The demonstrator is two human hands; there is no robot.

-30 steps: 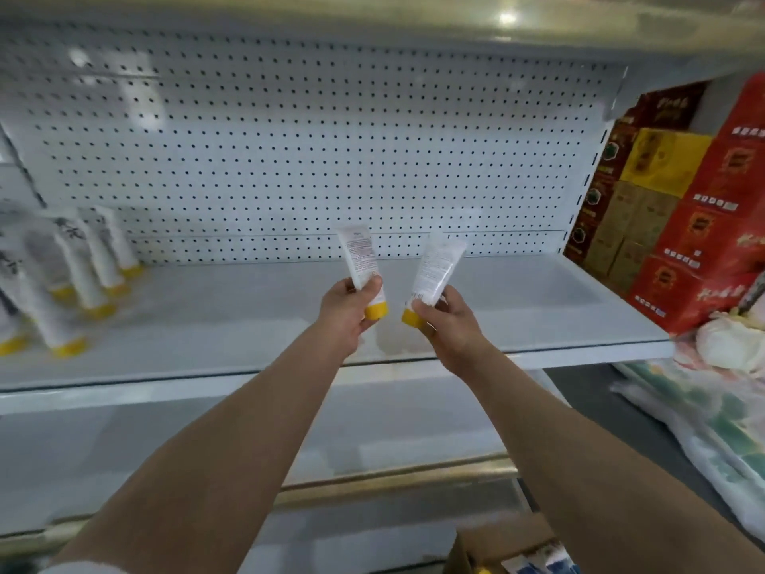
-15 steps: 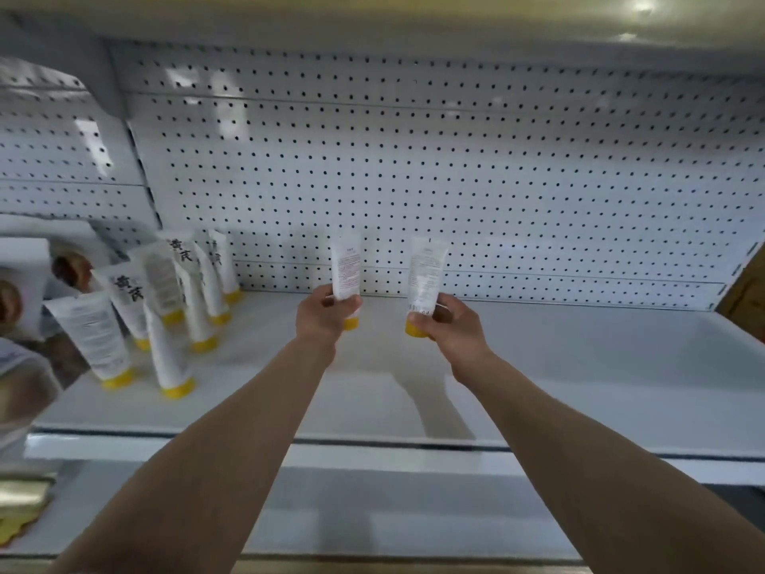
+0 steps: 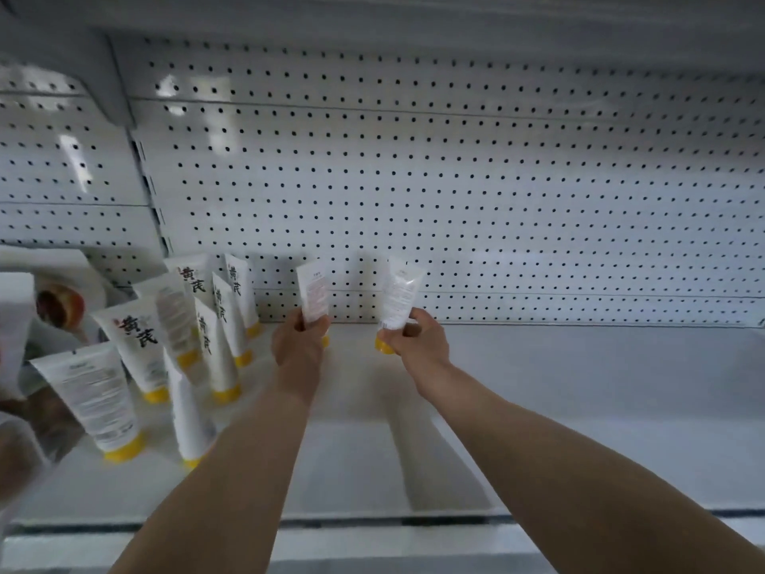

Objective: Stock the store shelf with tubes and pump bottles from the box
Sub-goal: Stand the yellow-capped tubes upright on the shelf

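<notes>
At shelf (image 3: 579, 408) rear, by pegboard (image 3: 455, 192): left hand (image 3: 299, 345) grips one tube (image 3: 313, 294), right hand (image 3: 418, 343) another (image 3: 400, 296) — both cap-down, above the deck. Risk: released tilted, either topples; left one may knock the crowded standing tubes (image 3: 219, 325) — domino fall.

Left tube's yellow cap (image 3: 325, 340) mostly hidden behind fingers; far-left items (image 3: 58, 304) blurred, cut off
</notes>
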